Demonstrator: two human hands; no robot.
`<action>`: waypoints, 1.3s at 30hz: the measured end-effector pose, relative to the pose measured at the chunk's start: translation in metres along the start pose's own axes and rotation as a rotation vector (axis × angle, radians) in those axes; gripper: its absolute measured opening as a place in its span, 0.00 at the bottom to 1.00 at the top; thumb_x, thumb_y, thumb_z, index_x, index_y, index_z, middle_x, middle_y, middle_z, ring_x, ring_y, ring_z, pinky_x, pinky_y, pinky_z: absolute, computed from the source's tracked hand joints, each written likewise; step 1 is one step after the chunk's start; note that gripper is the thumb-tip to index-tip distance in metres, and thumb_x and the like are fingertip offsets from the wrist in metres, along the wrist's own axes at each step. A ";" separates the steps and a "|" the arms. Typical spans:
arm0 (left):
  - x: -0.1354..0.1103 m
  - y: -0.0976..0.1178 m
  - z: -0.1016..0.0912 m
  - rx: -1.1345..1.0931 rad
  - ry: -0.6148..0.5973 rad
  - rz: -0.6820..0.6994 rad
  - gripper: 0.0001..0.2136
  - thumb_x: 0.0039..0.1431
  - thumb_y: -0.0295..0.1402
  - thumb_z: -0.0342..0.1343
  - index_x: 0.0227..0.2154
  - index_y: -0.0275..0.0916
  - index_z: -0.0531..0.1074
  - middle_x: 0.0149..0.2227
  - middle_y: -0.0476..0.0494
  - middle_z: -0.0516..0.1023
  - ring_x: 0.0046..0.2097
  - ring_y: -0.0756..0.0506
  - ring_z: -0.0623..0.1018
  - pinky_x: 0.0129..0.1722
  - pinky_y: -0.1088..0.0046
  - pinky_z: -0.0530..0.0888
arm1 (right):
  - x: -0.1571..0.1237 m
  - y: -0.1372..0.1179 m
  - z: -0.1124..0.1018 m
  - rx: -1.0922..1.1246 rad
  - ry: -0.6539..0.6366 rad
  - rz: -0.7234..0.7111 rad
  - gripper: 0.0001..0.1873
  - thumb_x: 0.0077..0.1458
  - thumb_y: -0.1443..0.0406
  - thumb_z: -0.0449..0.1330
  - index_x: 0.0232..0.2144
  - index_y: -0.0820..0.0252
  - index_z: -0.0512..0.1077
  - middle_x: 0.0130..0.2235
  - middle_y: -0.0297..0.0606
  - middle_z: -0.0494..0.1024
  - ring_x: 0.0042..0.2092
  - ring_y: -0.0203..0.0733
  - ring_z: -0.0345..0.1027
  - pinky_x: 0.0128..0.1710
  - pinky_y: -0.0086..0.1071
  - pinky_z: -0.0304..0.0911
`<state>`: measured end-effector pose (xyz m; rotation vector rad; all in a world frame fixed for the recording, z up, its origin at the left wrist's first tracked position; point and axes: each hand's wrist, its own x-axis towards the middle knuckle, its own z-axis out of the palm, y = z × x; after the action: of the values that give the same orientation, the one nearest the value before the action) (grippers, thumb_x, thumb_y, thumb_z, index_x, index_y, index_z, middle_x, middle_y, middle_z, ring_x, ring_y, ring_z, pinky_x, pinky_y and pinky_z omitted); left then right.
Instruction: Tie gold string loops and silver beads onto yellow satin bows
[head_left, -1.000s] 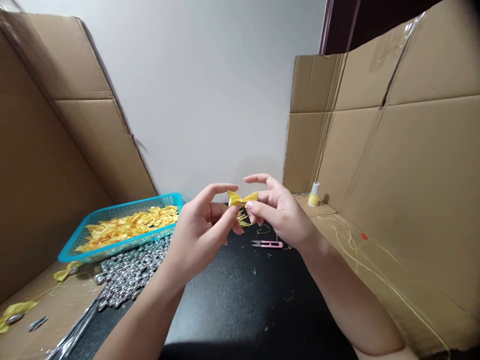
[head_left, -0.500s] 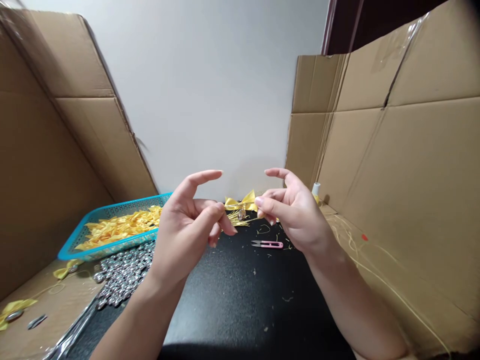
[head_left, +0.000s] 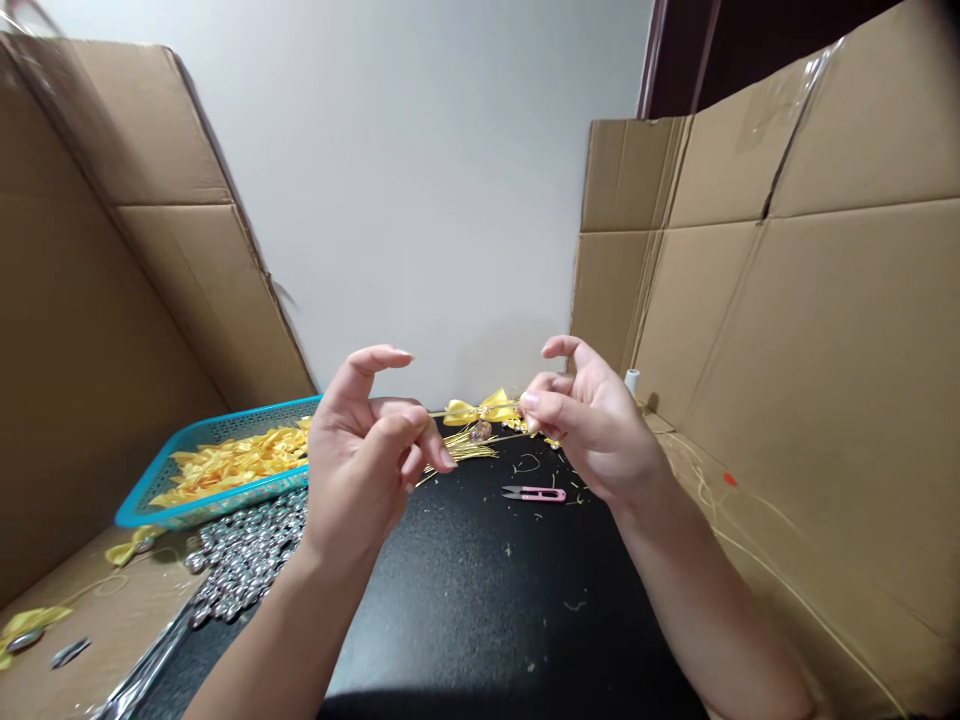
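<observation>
Between thumb and finger, my left hand [head_left: 349, 460] pinches one end of a thin yellow cord [head_left: 437, 413], with the index finger raised. My right hand [head_left: 596, 425] pinches the cord on the other side, its index finger also lifted and curled. A yellow ribbon bow [head_left: 460, 411] sits in the stretch between the hands, above the table. Just below the bow shows a small shiny bead [head_left: 480, 432]; whether it is attached cannot be made out. Behind the hands lies a bundle of gold strands [head_left: 469, 446]. Pink-handled thread snips [head_left: 534, 494] rest below them.
At left stands a blue basket [head_left: 139, 505] of yellow ribbon pieces [head_left: 232, 462]. A heap of silver beads [head_left: 247, 550] lies before it on the black table [head_left: 457, 610]. Cardboard walls [head_left: 810, 330] flank both sides. Loose pale cord [head_left: 795, 580] trails at right, near a white spool [head_left: 632, 380].
My left hand has moved left and my right hand slightly right, so more cord shows between them. The bow now appears more stretched out along the cord.
</observation>
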<state>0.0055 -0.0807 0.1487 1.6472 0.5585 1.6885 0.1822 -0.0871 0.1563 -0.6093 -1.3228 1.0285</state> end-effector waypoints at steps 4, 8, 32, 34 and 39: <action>-0.003 0.001 0.002 0.146 -0.099 0.057 0.07 0.57 0.29 0.56 0.38 0.44 0.68 0.17 0.55 0.74 0.17 0.54 0.67 0.17 0.80 0.65 | -0.004 0.004 0.002 -0.156 -0.060 -0.135 0.10 0.49 0.66 0.60 0.34 0.56 0.63 0.25 0.27 0.68 0.27 0.30 0.62 0.28 0.28 0.60; -0.005 0.005 0.003 0.263 -0.143 0.097 0.05 0.58 0.28 0.56 0.37 0.42 0.69 0.19 0.54 0.74 0.22 0.53 0.72 0.22 0.79 0.68 | -0.008 0.004 0.003 -0.353 -0.055 -0.204 0.03 0.53 0.66 0.59 0.33 0.58 0.70 0.30 0.32 0.73 0.33 0.33 0.67 0.36 0.30 0.65; -0.007 0.003 0.006 0.909 -0.012 0.493 0.03 0.53 0.26 0.60 0.28 0.40 0.72 0.20 0.56 0.71 0.22 0.55 0.69 0.24 0.78 0.67 | -0.013 0.000 0.008 -0.677 0.062 -0.383 0.05 0.56 0.70 0.57 0.29 0.60 0.72 0.30 0.31 0.76 0.33 0.32 0.69 0.34 0.27 0.64; -0.007 0.003 0.006 0.911 -0.010 0.497 0.04 0.53 0.27 0.60 0.26 0.40 0.72 0.20 0.56 0.71 0.22 0.56 0.68 0.24 0.78 0.67 | -0.013 0.001 0.008 -0.673 0.067 -0.378 0.05 0.56 0.70 0.57 0.29 0.60 0.72 0.30 0.31 0.76 0.32 0.32 0.69 0.35 0.27 0.64; -0.008 0.000 0.005 0.899 0.059 0.498 0.07 0.52 0.27 0.60 0.23 0.40 0.68 0.19 0.57 0.69 0.20 0.56 0.66 0.23 0.78 0.66 | -0.013 0.001 0.008 -0.652 0.076 -0.342 0.05 0.56 0.69 0.57 0.29 0.60 0.71 0.30 0.32 0.76 0.32 0.32 0.69 0.35 0.28 0.64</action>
<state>0.0097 -0.0871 0.1433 2.5304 1.1205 1.9774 0.1754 -0.0993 0.1511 -0.8544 -1.6300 0.2771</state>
